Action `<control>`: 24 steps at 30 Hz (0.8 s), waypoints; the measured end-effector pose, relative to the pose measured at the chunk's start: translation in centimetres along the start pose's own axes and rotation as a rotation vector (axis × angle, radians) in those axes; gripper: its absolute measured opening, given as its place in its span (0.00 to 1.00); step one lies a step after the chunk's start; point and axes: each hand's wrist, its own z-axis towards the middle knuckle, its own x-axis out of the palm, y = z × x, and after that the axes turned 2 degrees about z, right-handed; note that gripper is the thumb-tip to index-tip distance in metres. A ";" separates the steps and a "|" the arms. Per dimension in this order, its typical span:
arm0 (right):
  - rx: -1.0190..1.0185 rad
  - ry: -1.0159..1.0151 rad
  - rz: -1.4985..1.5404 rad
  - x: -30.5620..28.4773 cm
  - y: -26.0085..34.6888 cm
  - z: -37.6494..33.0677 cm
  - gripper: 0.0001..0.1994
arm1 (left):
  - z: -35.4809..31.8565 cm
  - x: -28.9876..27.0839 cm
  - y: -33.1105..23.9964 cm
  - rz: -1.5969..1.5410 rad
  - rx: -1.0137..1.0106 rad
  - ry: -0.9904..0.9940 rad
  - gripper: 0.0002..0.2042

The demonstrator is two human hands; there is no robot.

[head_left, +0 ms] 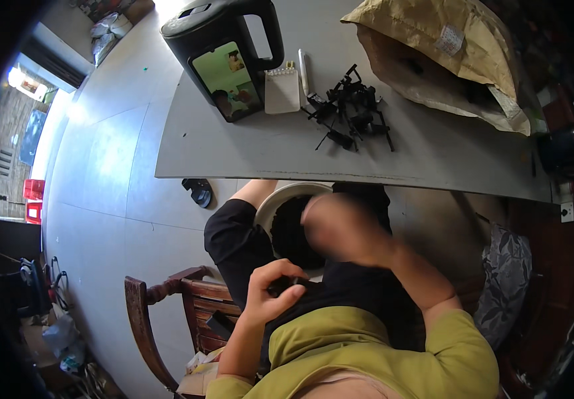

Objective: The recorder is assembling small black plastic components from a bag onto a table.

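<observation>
Over my lap, my left hand [273, 287] is curled around a small black piece [291, 284], whose kind I cannot make out because the fingers cover most of it. My right hand [343, 229] is smeared by motion above the right side of a pale basin [263, 214], so its fingers and anything in them are unclear. Between my knees, under the table's near edge, the basin holds a dark mass of small black pieces [292, 229]. On the table lies a tangled heap of black plastic parts [353, 110] with thin arms.
The grey table [233, 156] carries a black jug [190, 33], a phone [225, 83] leaning on it, a notepad [282, 93], a white pen [303, 72] and an open brown paper bag [393, 56]. A wooden chair [137, 312] stands left; black footwear [198, 191] lies on the floor.
</observation>
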 end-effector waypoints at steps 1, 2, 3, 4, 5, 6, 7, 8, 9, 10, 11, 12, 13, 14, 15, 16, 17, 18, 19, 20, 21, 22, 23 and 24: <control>0.082 -0.148 -0.114 -0.1 -1.0 0.7 0.12 | -0.2 -0.1 0.5 -0.097 -0.042 -0.036 0.12; 0.164 -0.297 -0.229 -0.2 -1.9 1.5 0.12 | -0.7 0.0 1.1 -0.199 -0.141 -0.070 0.15; 0.200 -0.354 -0.400 -0.4 -2.8 2.3 0.13 | -1.0 0.1 1.5 -0.199 -0.141 -0.069 0.15; 0.233 -0.409 -0.566 -0.5 -3.8 3.1 0.14 | -1.2 0.1 1.7 -0.360 -0.186 -0.076 0.16; 0.263 -0.429 -0.652 -0.6 -4.8 3.6 0.14 | -1.3 0.2 1.9 -0.524 -0.228 -0.079 0.16; 0.265 -0.431 -0.653 -0.7 -5.7 3.8 0.14 | -1.3 0.4 2.2 -0.511 -0.204 -0.081 0.17; 0.319 -0.417 -0.729 -0.6 -6.3 3.9 0.14 | -1.5 0.5 2.5 -0.509 -0.207 -0.083 0.17; 0.374 -0.402 -0.805 -0.6 -6.6 3.9 0.14 | -1.7 0.6 2.8 -0.533 -0.200 -0.078 0.16; 0.376 -0.401 -0.804 -0.6 -6.7 3.7 0.14 | -1.7 0.7 3.0 -0.557 -0.193 -0.070 0.16; 0.421 -0.374 -0.802 -0.7 -6.3 3.5 0.13 | -1.8 0.9 3.2 -0.599 -0.178 -0.075 0.15; 0.467 -0.348 -0.801 -0.8 -5.8 3.4 0.12 | -1.9 1.0 3.3 -0.602 -0.181 -0.076 0.15; 0.470 -0.345 -0.802 -1.0 -5.3 3.2 0.12 | -1.9 1.1 3.5 -0.660 -0.208 -0.057 0.14; 0.446 -0.390 -0.739 -1.3 -4.9 2.9 0.12 | -1.8 1.2 3.3 -0.719 -0.234 -0.034 0.13; 0.421 -0.436 -0.677 -1.6 -4.6 2.6 0.13 | -1.6 1.4 3.1 -0.721 -0.235 -0.030 0.13; 0.311 -0.512 -0.605 -1.7 -5.4 2.1 0.16 | -1.3 1.8 2.8 -0.754 -0.273 -0.071 0.11; 0.377 -0.483 -0.331 -1.8 -4.4 1.9 0.19 | -0.9 2.0 2.5 -0.786 -0.310 -0.116 0.10; 0.437 -0.446 -0.055 -1.7 -3.1 1.5 0.21 | -0.7 2.1 2.5 -0.821 -0.334 -0.126 0.08; 0.394 -0.429 0.236 -0.9 -2.1 0.9 0.24 | -0.5 2.1 2.7 -0.821 -0.334 -0.129 0.08; 0.327 -0.377 0.460 0.1 -1.4 -0.1 0.25 | -0.3 2.2 3.1 -0.803 -0.365 -0.149 0.08; 0.325 -0.270 0.673 1.1 -0.2 -1.0 0.28 | -0.2 2.3 3.3 -0.783 -0.398 -0.172 0.10; 0.259 -0.158 0.574 1.5 0.8 -1.5 0.28 | 0.1 2.4 3.3 -0.852 -0.414 -0.181 0.14; 0.165 -0.179 0.523 2.3 1.7 -1.7 0.26 | 0.3 2.6 3.0 -0.851 -0.416 -0.179 0.14; 0.083 -0.195 0.434 2.8 2.3 -1.6 0.24 | 0.5 2.7 2.5 -0.914 -0.429 -0.219 0.15; 0.000 -0.210 0.345 3.2 2.7 -1.8 0.22 | 0.5 2.8 2.3 -0.977 -0.442 -0.259 0.16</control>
